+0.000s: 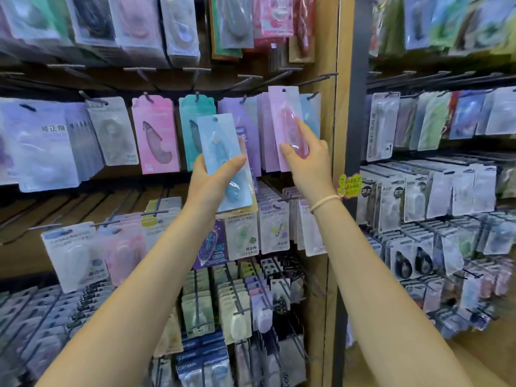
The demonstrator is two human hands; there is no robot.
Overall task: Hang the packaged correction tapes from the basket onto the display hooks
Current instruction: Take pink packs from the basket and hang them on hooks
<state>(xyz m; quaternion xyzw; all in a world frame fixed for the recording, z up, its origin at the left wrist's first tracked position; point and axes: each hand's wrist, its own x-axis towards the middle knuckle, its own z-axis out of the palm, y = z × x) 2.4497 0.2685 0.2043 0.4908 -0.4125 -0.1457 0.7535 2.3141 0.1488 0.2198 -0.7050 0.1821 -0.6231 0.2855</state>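
Observation:
My left hand (213, 178) grips a small stack of packaged correction tapes, the front one light blue (223, 152), held upright in front of the display. My right hand (305, 157) holds a pink packaged correction tape (287, 118) raised against the middle row, its punched hole near a hook (290, 89) where purple and pink packs hang. Thumb and fingers clasp the lower half of the pink pack. The basket is not in view.
Rows of hooks carry many packaged correction tapes above, below and left. A wooden post (337, 107) and a dark upright (360, 79) separate this panel from another stocked panel on the right. A yellow tag (350, 185) sticks out near my right wrist.

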